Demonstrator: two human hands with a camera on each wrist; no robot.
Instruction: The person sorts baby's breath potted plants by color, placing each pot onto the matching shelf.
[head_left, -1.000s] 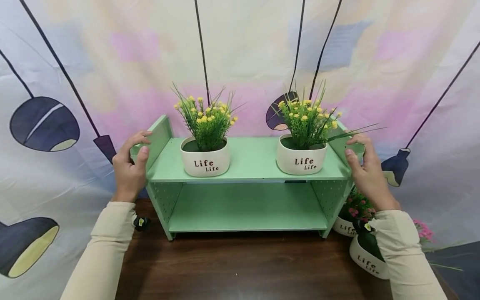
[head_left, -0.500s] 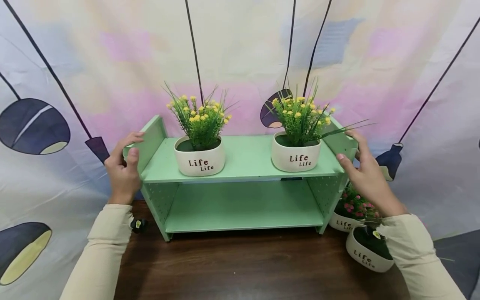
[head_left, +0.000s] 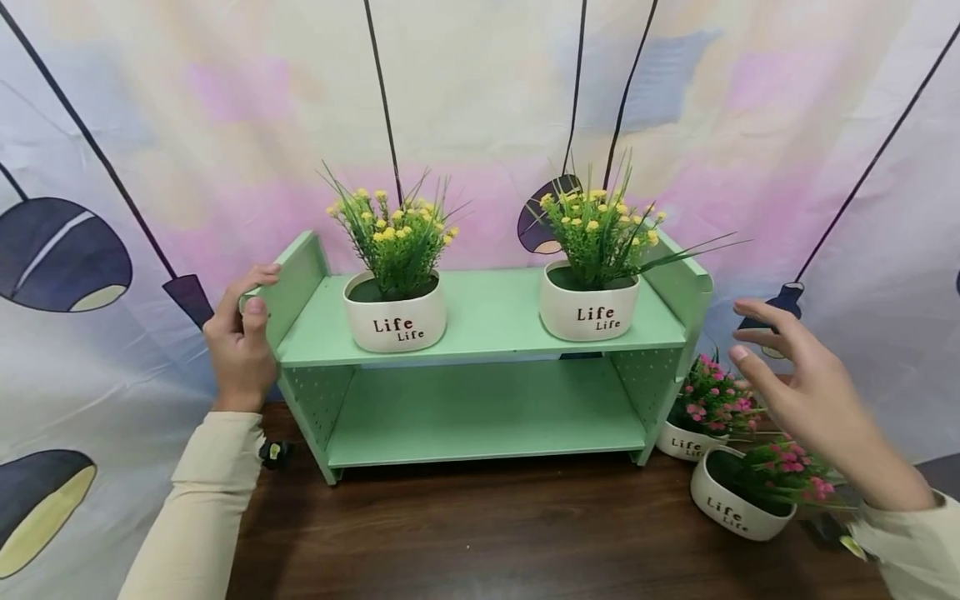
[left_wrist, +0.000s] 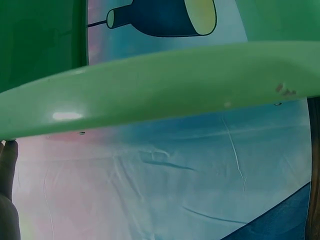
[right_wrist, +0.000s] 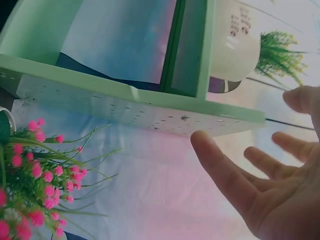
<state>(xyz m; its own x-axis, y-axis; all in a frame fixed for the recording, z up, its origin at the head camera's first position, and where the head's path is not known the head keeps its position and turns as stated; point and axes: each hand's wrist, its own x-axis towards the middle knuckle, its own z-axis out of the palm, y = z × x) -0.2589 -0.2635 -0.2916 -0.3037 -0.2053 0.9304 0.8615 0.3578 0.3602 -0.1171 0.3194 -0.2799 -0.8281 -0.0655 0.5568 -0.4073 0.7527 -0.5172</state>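
A green two-tier shelf (head_left: 487, 408) stands on the wooden table. My left hand (head_left: 242, 350) grips the upper part of its left side panel; in the left wrist view, a finger (left_wrist: 9, 165) meets the panel's edge (left_wrist: 160, 90). Off the shelf's right side, my right hand (head_left: 810, 383) hangs empty with fingers spread, above two white pots of pink flowers. The right wrist view shows that hand (right_wrist: 270, 195) apart from the right side panel (right_wrist: 100, 85). Two white pots with yellow flowers, left (head_left: 396, 327) and right (head_left: 588, 315), stand upright on the top board.
The pink-flowered pots, one nearer (head_left: 738, 504) and one farther back (head_left: 686, 442), stand on the table (head_left: 465, 533) just right of the shelf. Behind everything hangs a patterned curtain (head_left: 465, 92).
My right hand has come off the shelf's right side panel and moved right, over the pink flowers. My left hand has stayed on the left panel. The view has shifted slightly.
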